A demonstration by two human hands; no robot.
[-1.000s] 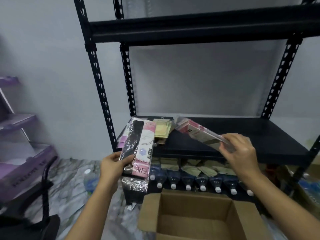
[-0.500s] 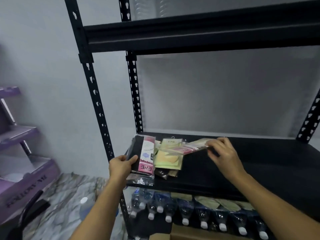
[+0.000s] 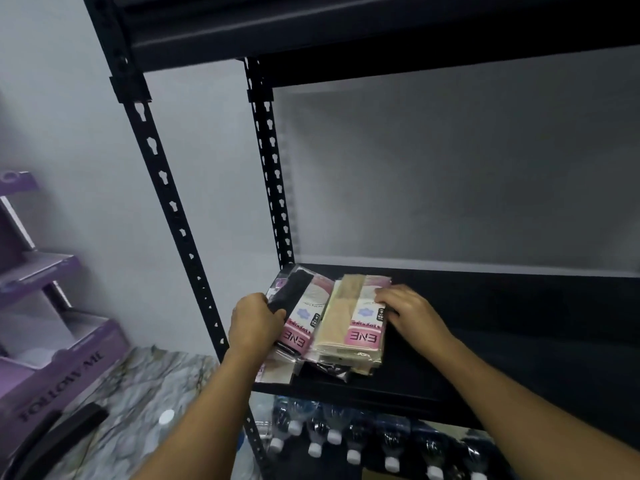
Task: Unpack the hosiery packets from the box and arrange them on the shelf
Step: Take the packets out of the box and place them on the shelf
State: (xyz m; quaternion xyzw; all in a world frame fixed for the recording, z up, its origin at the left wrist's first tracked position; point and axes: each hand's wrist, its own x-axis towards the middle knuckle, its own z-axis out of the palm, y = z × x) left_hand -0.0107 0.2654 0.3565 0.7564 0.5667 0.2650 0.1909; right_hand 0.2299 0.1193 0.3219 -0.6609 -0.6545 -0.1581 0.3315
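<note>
On the left end of the black shelf [image 3: 502, 348] lie two piles of hosiery packets. My left hand [image 3: 254, 322] grips the left edge of a black hosiery packet [image 3: 298, 308] with a pink ENE label, which lies on the left pile. Beside it is a beige hosiery packet [image 3: 346, 323] with the same label, on top of the right pile. My right hand [image 3: 408, 308] rests on this packet's right side, fingers laid over its top. More packets show under both piles. The box is out of view.
Black slotted uprights [image 3: 173, 209] frame the shelf's left side, and an upper shelf [image 3: 346, 32] hangs overhead. Several capped water bottles [image 3: 332, 434] stand under the shelf. A purple cardboard display [image 3: 52, 362] stands at the left on a marbled floor [image 3: 145, 386].
My right hand has laid the beige packet flat on the right pile. My left hand has brought the black packet down onto the left pile. The view has moved closer and the box has dropped out.
</note>
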